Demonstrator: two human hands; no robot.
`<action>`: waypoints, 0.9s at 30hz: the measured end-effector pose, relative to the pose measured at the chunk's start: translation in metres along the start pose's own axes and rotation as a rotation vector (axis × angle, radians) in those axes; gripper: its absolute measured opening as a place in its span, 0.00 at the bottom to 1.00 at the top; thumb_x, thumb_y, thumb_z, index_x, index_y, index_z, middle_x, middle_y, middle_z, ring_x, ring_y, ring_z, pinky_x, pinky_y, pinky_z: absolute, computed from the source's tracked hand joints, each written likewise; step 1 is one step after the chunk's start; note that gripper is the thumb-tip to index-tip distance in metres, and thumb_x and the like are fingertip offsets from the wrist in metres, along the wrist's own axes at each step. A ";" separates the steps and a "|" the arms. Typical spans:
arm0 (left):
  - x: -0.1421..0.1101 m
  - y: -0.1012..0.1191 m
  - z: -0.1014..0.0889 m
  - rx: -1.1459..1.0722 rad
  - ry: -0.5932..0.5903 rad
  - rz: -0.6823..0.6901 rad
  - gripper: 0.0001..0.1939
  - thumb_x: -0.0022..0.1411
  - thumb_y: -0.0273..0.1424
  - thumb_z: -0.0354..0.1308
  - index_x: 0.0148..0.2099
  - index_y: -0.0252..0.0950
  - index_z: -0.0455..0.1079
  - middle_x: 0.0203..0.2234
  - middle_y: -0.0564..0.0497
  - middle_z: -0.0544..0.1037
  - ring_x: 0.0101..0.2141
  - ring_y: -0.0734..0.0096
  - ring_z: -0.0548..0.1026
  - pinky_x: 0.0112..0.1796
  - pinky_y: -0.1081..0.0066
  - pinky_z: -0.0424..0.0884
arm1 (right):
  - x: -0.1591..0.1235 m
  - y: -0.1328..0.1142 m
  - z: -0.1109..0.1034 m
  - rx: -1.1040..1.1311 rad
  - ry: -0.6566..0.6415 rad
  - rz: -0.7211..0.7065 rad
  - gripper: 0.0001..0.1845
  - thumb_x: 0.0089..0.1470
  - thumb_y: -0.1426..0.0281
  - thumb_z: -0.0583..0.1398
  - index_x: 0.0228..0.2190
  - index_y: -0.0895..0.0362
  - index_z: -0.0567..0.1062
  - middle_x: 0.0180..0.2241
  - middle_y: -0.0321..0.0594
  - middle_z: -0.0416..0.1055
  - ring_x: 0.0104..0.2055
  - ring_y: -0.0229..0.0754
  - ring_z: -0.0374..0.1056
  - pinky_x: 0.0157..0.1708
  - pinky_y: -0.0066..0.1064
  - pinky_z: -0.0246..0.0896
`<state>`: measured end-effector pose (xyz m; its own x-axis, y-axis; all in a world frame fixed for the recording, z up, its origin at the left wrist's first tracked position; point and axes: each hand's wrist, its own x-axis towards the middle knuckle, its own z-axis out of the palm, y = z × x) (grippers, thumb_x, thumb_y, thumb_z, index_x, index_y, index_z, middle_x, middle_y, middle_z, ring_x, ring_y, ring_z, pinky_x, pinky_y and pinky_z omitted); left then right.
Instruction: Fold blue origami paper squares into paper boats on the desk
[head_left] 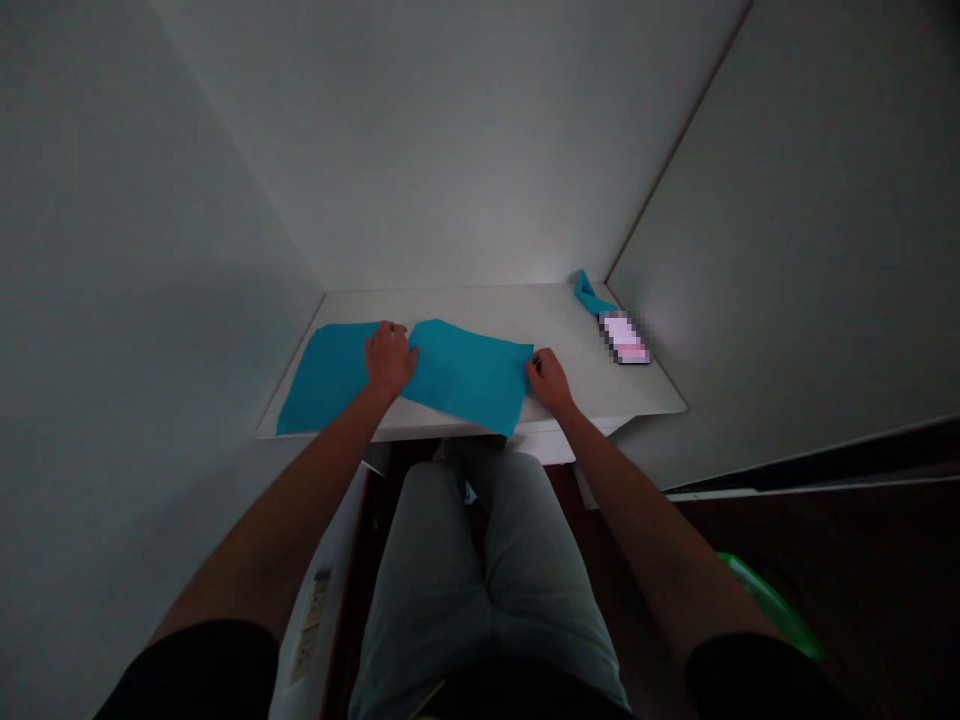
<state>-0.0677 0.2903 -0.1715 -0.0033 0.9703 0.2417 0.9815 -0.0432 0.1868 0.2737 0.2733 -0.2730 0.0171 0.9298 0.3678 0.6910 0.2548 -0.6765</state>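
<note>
Two flat blue sheets, cloth or paper, lie side by side on a white shelf-like table. The left sheet (322,375) reaches to the table's front left edge. The right sheet (469,375) sits at a slant, and its lower right corner hangs past the front edge. My left hand (390,358) is closed at the left end of the right sheet, its thumb on that sheet and its curled fingers over the other sheet's edge; the fingertips are partly hidden. At the opposite end, my right hand (549,380) pinches the right sheet's edge.
A phone (626,338) with a lit, blurred-out screen rests at the right of the white table (510,300). Behind it lies a crumpled blue piece (591,295). Walls enclose the table at the back and both sides. A green object (772,605) is low at the right.
</note>
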 end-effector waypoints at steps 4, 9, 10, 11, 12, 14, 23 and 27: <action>-0.028 0.054 0.028 -0.068 -0.057 0.159 0.28 0.74 0.49 0.52 0.63 0.34 0.71 0.60 0.31 0.74 0.62 0.37 0.68 0.62 0.44 0.62 | 0.000 0.000 -0.003 0.004 0.020 -0.005 0.07 0.61 0.63 0.55 0.31 0.50 0.63 0.35 0.42 0.69 0.38 0.47 0.65 0.43 0.40 0.63; -0.058 0.084 0.067 -0.164 -0.152 0.159 0.36 0.74 0.54 0.49 0.71 0.33 0.66 0.70 0.31 0.68 0.69 0.35 0.63 0.67 0.41 0.56 | -0.002 -0.002 -0.005 0.046 0.111 0.063 0.11 0.64 0.57 0.56 0.40 0.52 0.67 0.39 0.44 0.71 0.40 0.49 0.67 0.44 0.41 0.65; -0.060 0.081 0.071 -0.166 -0.186 0.229 0.38 0.73 0.54 0.51 0.73 0.34 0.63 0.72 0.33 0.65 0.72 0.38 0.60 0.70 0.43 0.53 | -0.002 -0.002 -0.005 0.046 0.137 0.066 0.14 0.65 0.56 0.56 0.42 0.53 0.68 0.41 0.46 0.71 0.41 0.50 0.67 0.45 0.42 0.66; -0.061 0.076 0.072 -0.166 -0.226 0.320 0.40 0.73 0.54 0.52 0.75 0.35 0.60 0.74 0.36 0.62 0.74 0.41 0.57 0.72 0.45 0.50 | -0.003 -0.003 -0.005 0.037 0.158 0.059 0.16 0.65 0.55 0.57 0.45 0.54 0.69 0.43 0.48 0.72 0.42 0.51 0.67 0.47 0.44 0.66; -0.061 0.070 0.072 -0.168 -0.267 0.420 0.41 0.72 0.54 0.53 0.77 0.35 0.58 0.76 0.38 0.60 0.75 0.45 0.54 0.73 0.48 0.47 | -0.003 -0.004 -0.005 0.024 0.171 0.044 0.18 0.65 0.55 0.57 0.48 0.55 0.70 0.45 0.50 0.72 0.44 0.52 0.68 0.49 0.45 0.66; -0.058 0.056 0.067 -0.178 -0.338 0.592 0.43 0.72 0.55 0.53 0.79 0.37 0.54 0.77 0.41 0.58 0.77 0.50 0.51 0.74 0.51 0.44 | -0.004 -0.006 -0.006 0.000 0.160 0.003 0.21 0.66 0.55 0.58 0.52 0.56 0.72 0.48 0.52 0.73 0.48 0.54 0.68 0.52 0.47 0.65; -0.061 0.023 0.034 -0.226 -0.475 0.780 0.43 0.65 0.57 0.64 0.77 0.54 0.60 0.77 0.48 0.58 0.77 0.50 0.51 0.73 0.48 0.47 | -0.006 -0.020 -0.013 -0.143 -0.206 -0.192 0.25 0.68 0.54 0.61 0.62 0.47 0.77 0.62 0.47 0.74 0.62 0.58 0.67 0.62 0.53 0.60; -0.058 0.027 0.042 -0.279 -0.456 0.584 0.28 0.78 0.49 0.48 0.74 0.48 0.66 0.74 0.49 0.66 0.75 0.58 0.58 0.73 0.51 0.50 | -0.007 -0.028 -0.012 -0.300 -0.375 -0.207 0.32 0.67 0.45 0.60 0.65 0.44 0.75 0.71 0.39 0.65 0.69 0.62 0.60 0.66 0.57 0.56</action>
<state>-0.0330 0.2428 -0.2204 0.6356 0.7715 -0.0286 0.7156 -0.5748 0.3968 0.2631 0.2563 -0.2489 -0.3639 0.9132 0.1832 0.8301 0.4072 -0.3808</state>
